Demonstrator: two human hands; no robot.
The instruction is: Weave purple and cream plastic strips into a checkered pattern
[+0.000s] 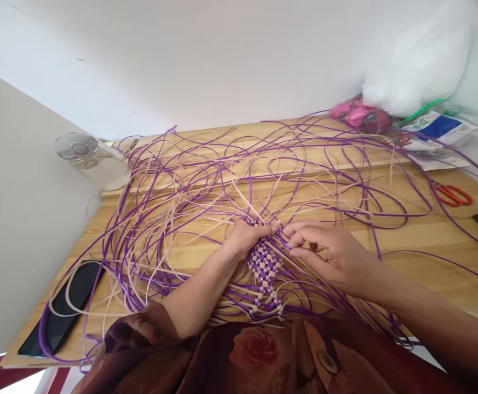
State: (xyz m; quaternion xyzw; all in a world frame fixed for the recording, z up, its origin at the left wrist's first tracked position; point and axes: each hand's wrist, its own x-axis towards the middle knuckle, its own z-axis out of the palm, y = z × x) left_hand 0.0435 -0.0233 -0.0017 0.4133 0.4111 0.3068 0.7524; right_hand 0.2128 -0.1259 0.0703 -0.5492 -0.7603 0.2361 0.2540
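Note:
A woven piece (264, 261) of purple and cream strands lies in front of me, its checkered middle narrowing toward my body. My left hand (246, 236) is closed on its upper edge, the thumb pressed across the weave. Just right of it, my right hand (321, 249) has its fingers curled, with thumb and fingertips pinching a purple strand beside the weave. Long loose purple and cream strands (140, 235) fan out from the piece on every side. The strand ends near my fingertips are partly hidden.
On the wooden table (419, 273), orange-handled scissors (452, 195) lie at the right. A black phone (64, 312) lies under strands at the left. A clear container (94, 161) stands back left; pink bundles (360, 113) and a white plastic bag (419, 65) are at the back right.

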